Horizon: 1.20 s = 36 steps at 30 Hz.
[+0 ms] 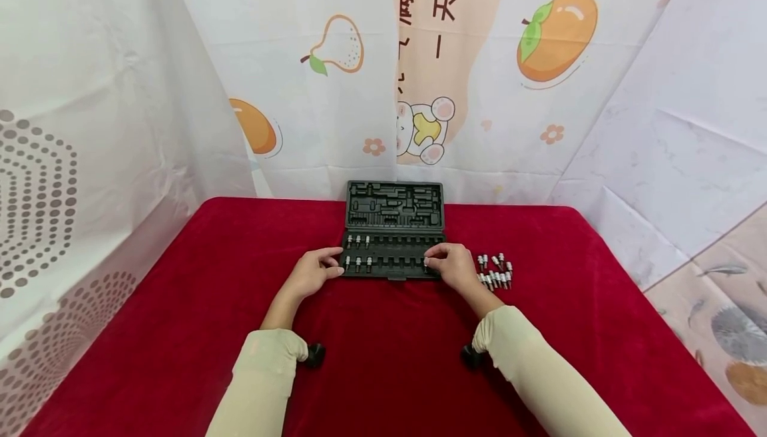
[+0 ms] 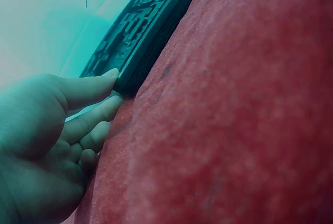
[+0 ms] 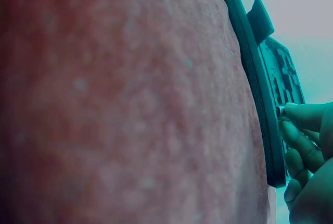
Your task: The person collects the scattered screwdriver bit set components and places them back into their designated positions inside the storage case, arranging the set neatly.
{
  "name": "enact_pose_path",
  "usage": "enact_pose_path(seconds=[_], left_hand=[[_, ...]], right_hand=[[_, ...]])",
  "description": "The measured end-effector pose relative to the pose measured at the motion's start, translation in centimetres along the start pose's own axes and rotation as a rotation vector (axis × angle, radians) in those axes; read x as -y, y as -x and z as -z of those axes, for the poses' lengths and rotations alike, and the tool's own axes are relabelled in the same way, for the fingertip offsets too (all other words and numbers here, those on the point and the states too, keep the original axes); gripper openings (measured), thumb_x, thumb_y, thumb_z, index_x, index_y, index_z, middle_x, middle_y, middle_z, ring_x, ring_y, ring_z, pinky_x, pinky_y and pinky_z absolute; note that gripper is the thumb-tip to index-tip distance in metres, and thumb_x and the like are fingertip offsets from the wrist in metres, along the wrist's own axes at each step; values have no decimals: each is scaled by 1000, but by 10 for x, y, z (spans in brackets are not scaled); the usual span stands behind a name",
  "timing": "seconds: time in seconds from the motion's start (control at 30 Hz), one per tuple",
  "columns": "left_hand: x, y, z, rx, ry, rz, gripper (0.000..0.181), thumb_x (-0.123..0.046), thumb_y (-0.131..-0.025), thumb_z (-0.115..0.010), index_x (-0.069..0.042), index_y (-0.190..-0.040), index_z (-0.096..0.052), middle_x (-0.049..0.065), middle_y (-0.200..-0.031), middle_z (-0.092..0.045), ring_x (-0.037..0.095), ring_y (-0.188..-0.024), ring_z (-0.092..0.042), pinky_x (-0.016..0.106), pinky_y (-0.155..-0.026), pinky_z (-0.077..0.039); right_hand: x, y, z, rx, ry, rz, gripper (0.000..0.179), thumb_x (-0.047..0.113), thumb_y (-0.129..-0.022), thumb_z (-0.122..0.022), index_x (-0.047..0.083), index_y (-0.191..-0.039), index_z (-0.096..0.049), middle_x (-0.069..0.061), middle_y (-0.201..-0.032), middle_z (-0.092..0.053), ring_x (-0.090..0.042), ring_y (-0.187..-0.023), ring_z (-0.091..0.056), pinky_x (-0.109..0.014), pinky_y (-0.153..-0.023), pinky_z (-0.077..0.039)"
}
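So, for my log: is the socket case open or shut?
Open: the socket case has its lid raised, its moulded inside showing.

I reach both arms forward, converging slightly, with my left forearm (image 1: 280, 310) and right forearm (image 1: 484, 300) bare near the wrists. My hands are well apart, each angled inward toward the other. On my left hand (image 1: 310, 273), the thumb (image 2: 86, 89) extends almost straight, its tip apart from that of the index finger in the head view, while the other fingers bend loosely below. On my right hand (image 1: 453, 266), thumb (image 3: 310, 115) and index finger (image 3: 300, 139) draw together at the tips in a pinch, the remaining fingers curled behind them.
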<state>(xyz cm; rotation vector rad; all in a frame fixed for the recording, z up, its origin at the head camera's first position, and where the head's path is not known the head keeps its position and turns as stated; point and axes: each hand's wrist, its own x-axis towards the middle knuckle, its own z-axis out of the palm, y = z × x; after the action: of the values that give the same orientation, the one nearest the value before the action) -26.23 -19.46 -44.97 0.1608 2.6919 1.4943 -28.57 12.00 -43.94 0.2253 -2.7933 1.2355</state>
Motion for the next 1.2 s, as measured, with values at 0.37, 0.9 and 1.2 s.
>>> enact_pose_path(seconds=[0.37,0.9,1.2], left_hand=[[-5,-3,0,5,-5,-24,47,-4,-90,-68,-3,-136,-57,8,-97,-65,20,-78,-55,33,-74,-45],[0,-1,1,2,6,-3,48,-4,-89,-69,-4,-136,-57,8,-98,-65,21,-79,-55,33,-73,-45],[0,0,0,0,0,1,48,-4,-89,-68,-4,-136,-57,7,-97,-65,20,-78,-55,32,-72,-45]], right_hand=[[0,-9,1,37,23,-43,7,13,-87,-74,10,-93,-77,-5,-95,-71,-21,-81,-62,-35,-68,-51],[4,-18,3,157,38,-66,19,11,-88,-73,6,-107,-74,-4,-84,-65,-20,-76,-58,-35,-68,-48],[7,-24,8,294,80,-92,34,14,-92,-68,4,-124,-66,-8,-90,-63,-21,-78,-55,-36,-72,-46]])
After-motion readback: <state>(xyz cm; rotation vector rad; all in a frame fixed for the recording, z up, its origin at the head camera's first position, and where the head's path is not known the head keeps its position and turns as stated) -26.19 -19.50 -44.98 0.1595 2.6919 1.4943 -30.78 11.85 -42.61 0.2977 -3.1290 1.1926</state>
